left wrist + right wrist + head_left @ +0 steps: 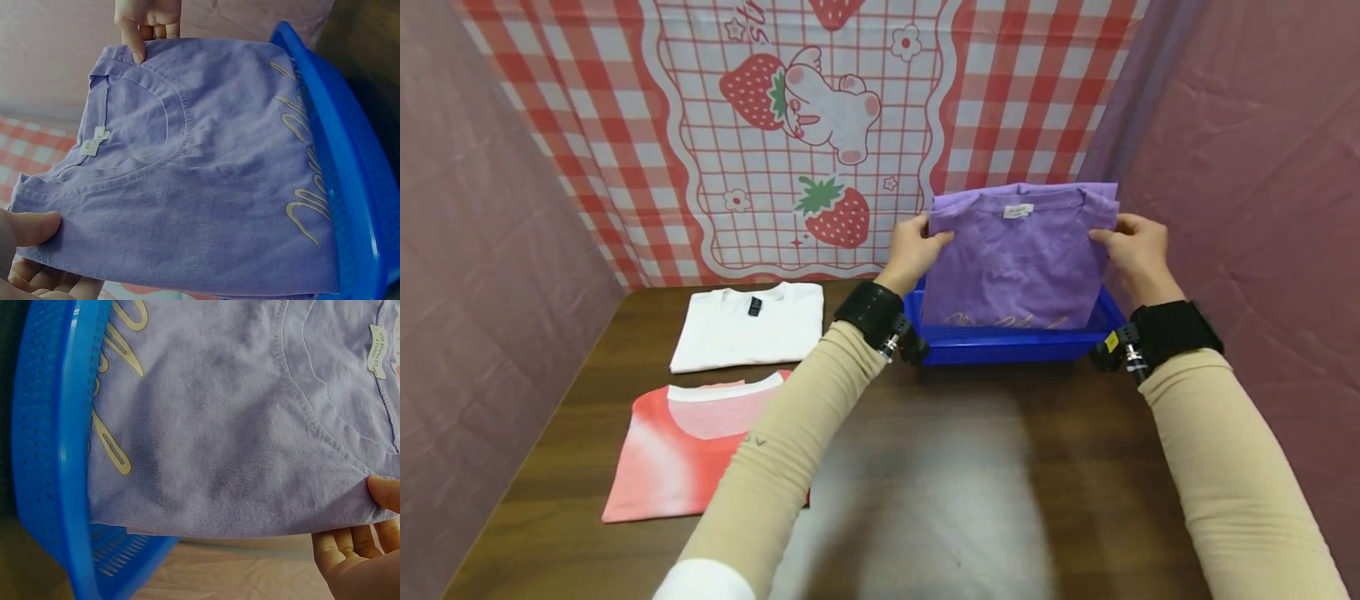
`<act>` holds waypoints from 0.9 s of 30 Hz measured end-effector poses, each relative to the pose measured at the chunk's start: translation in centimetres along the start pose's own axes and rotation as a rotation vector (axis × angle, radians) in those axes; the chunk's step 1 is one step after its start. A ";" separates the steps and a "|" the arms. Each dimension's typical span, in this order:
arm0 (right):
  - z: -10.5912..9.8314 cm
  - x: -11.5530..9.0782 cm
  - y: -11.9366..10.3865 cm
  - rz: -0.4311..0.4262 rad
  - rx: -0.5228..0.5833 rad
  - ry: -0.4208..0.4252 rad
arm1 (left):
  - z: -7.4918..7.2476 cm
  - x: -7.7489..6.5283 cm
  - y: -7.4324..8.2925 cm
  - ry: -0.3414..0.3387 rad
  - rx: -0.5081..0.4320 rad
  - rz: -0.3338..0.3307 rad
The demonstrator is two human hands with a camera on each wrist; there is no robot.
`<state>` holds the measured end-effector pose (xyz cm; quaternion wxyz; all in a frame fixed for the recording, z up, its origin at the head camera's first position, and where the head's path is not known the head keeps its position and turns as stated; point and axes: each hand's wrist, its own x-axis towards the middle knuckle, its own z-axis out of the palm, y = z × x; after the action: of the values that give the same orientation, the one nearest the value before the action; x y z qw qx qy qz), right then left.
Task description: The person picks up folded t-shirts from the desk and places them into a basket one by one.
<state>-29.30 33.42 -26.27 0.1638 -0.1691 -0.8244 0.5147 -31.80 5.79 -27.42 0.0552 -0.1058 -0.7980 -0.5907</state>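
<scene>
A folded purple T-shirt (1018,258) with a white neck label and pale script lettering stands upright, its lower end inside a blue plastic basket (1007,348). My left hand (913,254) pinches its left upper edge, thumb in front and fingers behind. At the opposite upper edge my right hand (1138,250) grips the cloth the same way. In the left wrist view the lettering on the shirt (206,169) lies right along the basket's rim (340,144). The right wrist view shows the perforated basket wall (44,425) beside the shirt's lower part.
To the left on the brown wooden table (910,467) lie a folded white T-shirt (752,333) and, nearer, a folded red-and-white T-shirt (692,454), partly covered by my left forearm. A strawberry-print cloth (805,142) hangs behind, with pink curtains (1262,208) at both sides.
</scene>
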 end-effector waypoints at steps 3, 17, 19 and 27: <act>0.3 0.0 0.9 0.017 0.061 -0.014 | 0.3 -0.1 -0.8 -0.008 -0.013 -0.026; 1.4 0.3 3.6 0.036 -0.132 -0.035 | 2.0 -0.6 -3.7 -0.017 -0.006 -0.095; 1.5 0.3 3.9 0.031 -0.145 -0.036 | 2.1 -0.7 -3.9 -0.022 0.003 -0.104; 1.9 0.2 5.1 0.024 -0.182 -0.053 | 2.4 -0.8 -4.6 -0.022 0.056 -0.113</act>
<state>-29.72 34.13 -31.64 0.1197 -0.1797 -0.8697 0.4439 -31.99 6.67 -32.63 0.0160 -0.0653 -0.8194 -0.5693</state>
